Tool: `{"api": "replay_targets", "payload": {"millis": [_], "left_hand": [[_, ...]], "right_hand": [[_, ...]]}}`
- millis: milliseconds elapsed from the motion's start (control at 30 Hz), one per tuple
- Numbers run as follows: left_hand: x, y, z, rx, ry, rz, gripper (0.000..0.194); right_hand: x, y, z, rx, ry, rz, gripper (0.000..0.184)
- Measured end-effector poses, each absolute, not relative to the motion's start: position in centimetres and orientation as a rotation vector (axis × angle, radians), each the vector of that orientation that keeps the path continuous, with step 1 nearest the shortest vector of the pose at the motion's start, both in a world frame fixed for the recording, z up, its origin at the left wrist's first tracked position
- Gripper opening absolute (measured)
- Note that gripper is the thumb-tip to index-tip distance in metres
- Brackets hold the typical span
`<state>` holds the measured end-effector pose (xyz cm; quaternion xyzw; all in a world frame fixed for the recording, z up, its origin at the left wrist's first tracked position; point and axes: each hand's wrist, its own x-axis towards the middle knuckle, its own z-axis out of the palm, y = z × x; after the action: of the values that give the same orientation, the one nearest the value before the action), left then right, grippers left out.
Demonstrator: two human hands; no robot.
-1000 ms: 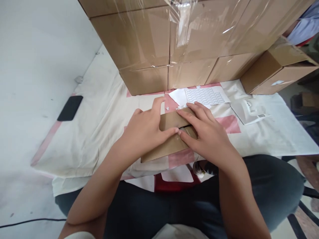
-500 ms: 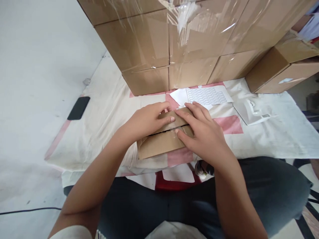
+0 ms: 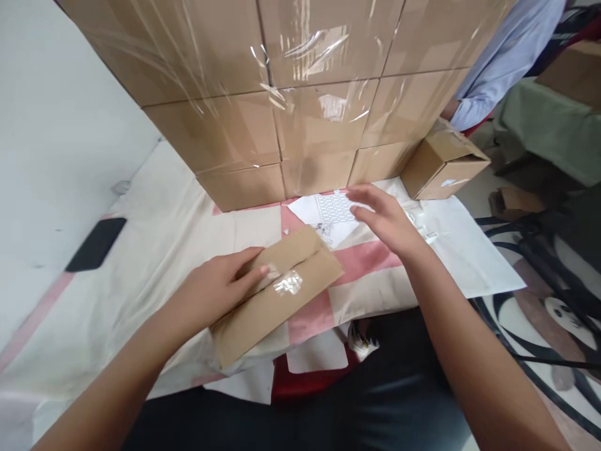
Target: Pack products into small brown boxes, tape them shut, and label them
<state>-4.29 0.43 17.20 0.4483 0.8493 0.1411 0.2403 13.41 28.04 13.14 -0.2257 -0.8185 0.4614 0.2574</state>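
Observation:
A small flat cardboard box (image 3: 267,313) lies at a slant on the cloth-covered table, its top seam closed with a patch of clear tape (image 3: 288,283). My left hand (image 3: 225,285) grips the box's left end, thumb on the top and fingers toward its far side. Off to the right, my right hand (image 3: 382,216) is raised with fingers apart and nothing in them. Just beyond its fingertips lies a white sheet of outlined labels (image 3: 334,208), partly hidden by that hand.
Large cardboard boxes wrapped in clear film (image 3: 319,125) form a wall at the back. A black phone (image 3: 96,244) lies at left. At right are an open-topped carton (image 3: 432,172) and a white plastic item (image 3: 429,235). A co-worker's sleeve (image 3: 502,69) shows behind the stack.
My right hand has left the box and moved over toward the label sheet. The box now sits more slanted under my left hand, its taped seam uncovered. The view has shifted right.

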Motion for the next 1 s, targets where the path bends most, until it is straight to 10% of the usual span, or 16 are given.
{"api": "replay_targets", "payload": {"millis": [167, 333, 600, 1000], "left_hand": [[-5.1, -3.5, 14.1, 1.194, 2.561, 0.462, 0.052], [-2.2, -5.9, 12.1, 1.907, 2.661, 0.303, 0.111], [-6.2, -7.5, 11.9, 2.002, 2.412, 0.240, 0.080], [-2.1, -7.2, 13.4, 2.360, 2.196, 0.804, 0.057]], "right_hand": [[11.6, 36.8, 7.5, -1.208, -2.011, 0.890, 0.049], [10.3, 38.2, 5.3, -1.389, -2.081, 0.732, 0.063], [9.3, 37.3, 4.0, -1.683, -2.235, 0.622, 0.087], [11.5, 35.5, 7.4, -1.023, -1.774, 1.105, 0.059]]}}
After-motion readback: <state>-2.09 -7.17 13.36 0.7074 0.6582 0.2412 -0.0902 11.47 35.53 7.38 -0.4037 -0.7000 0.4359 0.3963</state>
